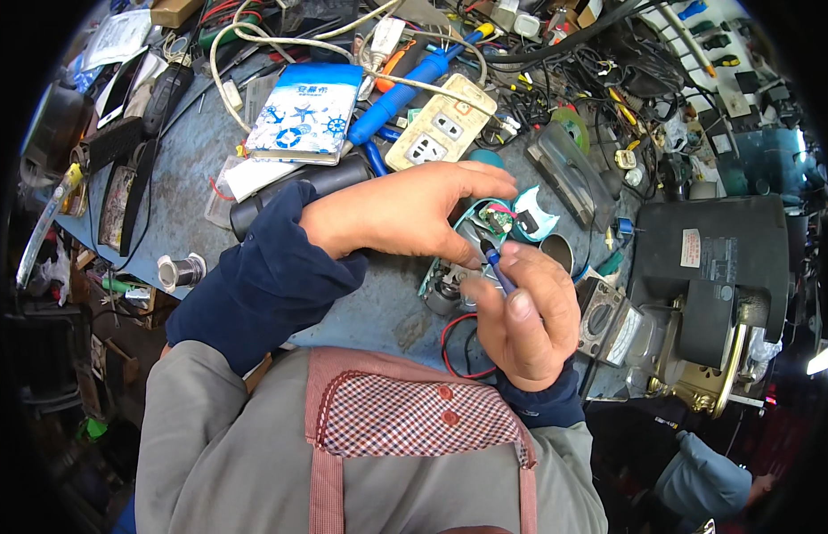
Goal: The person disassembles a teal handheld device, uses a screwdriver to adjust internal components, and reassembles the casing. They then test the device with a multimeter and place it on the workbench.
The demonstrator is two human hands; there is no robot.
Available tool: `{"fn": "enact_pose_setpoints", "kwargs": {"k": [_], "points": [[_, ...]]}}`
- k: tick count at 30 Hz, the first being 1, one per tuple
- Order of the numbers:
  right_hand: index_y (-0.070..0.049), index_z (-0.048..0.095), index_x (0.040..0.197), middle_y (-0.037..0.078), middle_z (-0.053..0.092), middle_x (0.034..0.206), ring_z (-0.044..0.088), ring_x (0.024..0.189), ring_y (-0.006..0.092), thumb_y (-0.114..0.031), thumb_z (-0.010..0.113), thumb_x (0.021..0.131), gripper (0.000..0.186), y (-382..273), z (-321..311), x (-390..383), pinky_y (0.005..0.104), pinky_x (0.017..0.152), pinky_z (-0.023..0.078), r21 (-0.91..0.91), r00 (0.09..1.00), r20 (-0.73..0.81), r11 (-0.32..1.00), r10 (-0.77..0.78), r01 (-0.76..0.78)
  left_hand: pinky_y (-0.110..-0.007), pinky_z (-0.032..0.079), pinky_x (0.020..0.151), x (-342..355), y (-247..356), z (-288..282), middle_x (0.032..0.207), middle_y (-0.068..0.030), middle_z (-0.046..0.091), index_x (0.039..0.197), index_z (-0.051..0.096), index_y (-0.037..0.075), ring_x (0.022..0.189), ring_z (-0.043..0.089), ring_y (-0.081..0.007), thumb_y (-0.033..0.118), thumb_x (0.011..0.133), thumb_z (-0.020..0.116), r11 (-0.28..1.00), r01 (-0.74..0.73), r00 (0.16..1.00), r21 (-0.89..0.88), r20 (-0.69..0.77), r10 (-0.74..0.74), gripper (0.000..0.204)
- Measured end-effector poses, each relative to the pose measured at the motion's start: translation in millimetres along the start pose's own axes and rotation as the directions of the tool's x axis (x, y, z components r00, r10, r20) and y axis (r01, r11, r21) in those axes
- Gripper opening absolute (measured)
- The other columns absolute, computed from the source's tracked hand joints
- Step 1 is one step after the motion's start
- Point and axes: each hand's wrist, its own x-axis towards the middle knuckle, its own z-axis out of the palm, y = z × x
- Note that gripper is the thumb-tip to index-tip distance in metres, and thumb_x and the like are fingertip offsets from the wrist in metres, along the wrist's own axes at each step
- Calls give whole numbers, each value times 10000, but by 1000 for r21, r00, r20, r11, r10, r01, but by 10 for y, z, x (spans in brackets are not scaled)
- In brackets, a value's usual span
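Note:
My left hand [405, 209] reaches over the bench from the left, its fingers and thumb curved around an opened teal housing [425, 283]. Inside that housing a small green circuit board [496, 216] shows, with a red wire beside it. A slim blue tool [492, 255] with a dark tip is pinched in my right hand [531, 311], its tip over the housing near my left thumb. Its exact kind cannot be made out. Just right of the board lies a loose teal and white curved piece [533, 214]. My fingers hide part of the housing.
Beyond my hands are a cream power strip [441, 123], a blue soldering iron [396, 96] and a blue and white box [305, 111]. On the right stand an analog multimeter [605, 319] and a large black machine [710, 267]. Cables and tools crowd the back. Another person [708, 476] is at lower right.

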Motion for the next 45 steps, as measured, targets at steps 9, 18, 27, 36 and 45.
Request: {"fn": "enact_pose_setpoints", "kwargs": {"k": [9,18,27,36,45], "points": [[-75,715,1317,307,733,1265,760,1142,481,37,850,856,493,-17,-52,-16,566,975,643,-24,998,36,998,58,-57,-367,509,1150,15,95,-32,1689,-170,471,1578,569,17,1529,500,-249,45,855,838,994,89,995,-61,58,-85,772],[-148,784,1268,236,754,1207,796,1018,387,-48,865,804,481,-67,24,63,517,908,675,22,997,62,998,51,-53,-420,438,1237,36,-5,2,1589,-258,571,1507,589,-54,1493,555,-361,135,837,868,995,22,1000,-101,16,-21,751],[-176,811,1255,227,753,1180,794,956,360,-36,870,764,513,-28,9,96,465,837,682,118,994,61,989,87,-93,-347,536,1101,13,58,-1,1729,-151,416,1620,519,16,1489,521,-232,-51,879,797,946,179,983,-268,88,-161,794],[-212,811,1247,191,767,1214,795,1001,376,18,818,746,552,53,107,113,452,858,683,68,999,-47,997,25,-22,-358,530,1131,11,-28,-26,1757,-145,389,1656,498,48,1529,487,-229,-34,869,819,969,142,987,-204,107,-122,854],[-205,811,1266,185,757,1112,794,940,361,-39,842,745,548,33,52,93,446,826,679,34,999,-34,999,22,-21,-368,487,1183,30,74,-4,1762,-155,372,1647,503,24,1544,469,-238,-93,882,779,956,208,977,-209,101,-190,822]]}}
